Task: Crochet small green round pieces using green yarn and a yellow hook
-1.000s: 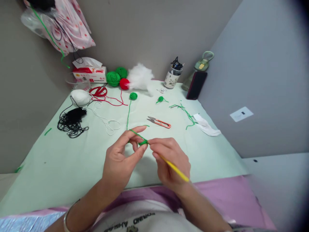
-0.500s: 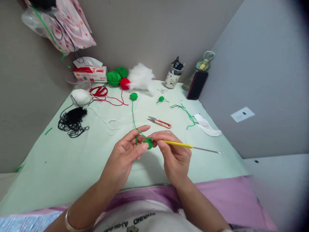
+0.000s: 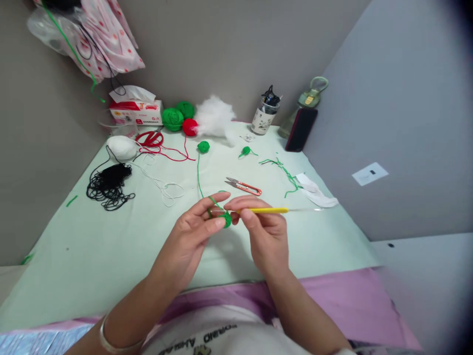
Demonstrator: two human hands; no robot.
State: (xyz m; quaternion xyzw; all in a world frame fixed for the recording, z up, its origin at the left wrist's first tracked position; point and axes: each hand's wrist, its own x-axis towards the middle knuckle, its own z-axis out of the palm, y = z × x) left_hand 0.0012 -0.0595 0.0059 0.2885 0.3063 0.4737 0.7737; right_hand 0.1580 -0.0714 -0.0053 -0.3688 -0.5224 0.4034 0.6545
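Note:
My left hand (image 3: 192,236) pinches a small green crochet piece (image 3: 226,219) between thumb and fingers, with green yarn (image 3: 199,177) looped over the forefinger and running back to a small green yarn ball (image 3: 203,146). My right hand (image 3: 264,231) grips a yellow-handled crochet hook (image 3: 264,210) that lies nearly level, its metal tip pointing left into the green piece and its thin metal tail sticking out to the right. Both hands hover over the pale green table cover (image 3: 111,246).
Red thread snips (image 3: 244,186) lie just beyond the hands. Black yarn tangle (image 3: 109,185), white yarn ball (image 3: 121,147), red scissors (image 3: 151,139), tissue box (image 3: 136,112), green and red yarn balls (image 3: 173,119), white stuffing (image 3: 214,117), a jar (image 3: 263,118), a dark phone (image 3: 301,129), green scraps (image 3: 286,175).
The right hand turned the hook from pointing down toward me to lying level, pointing right, then lifted it slightly. The green piece stayed pinched in the left fingers.

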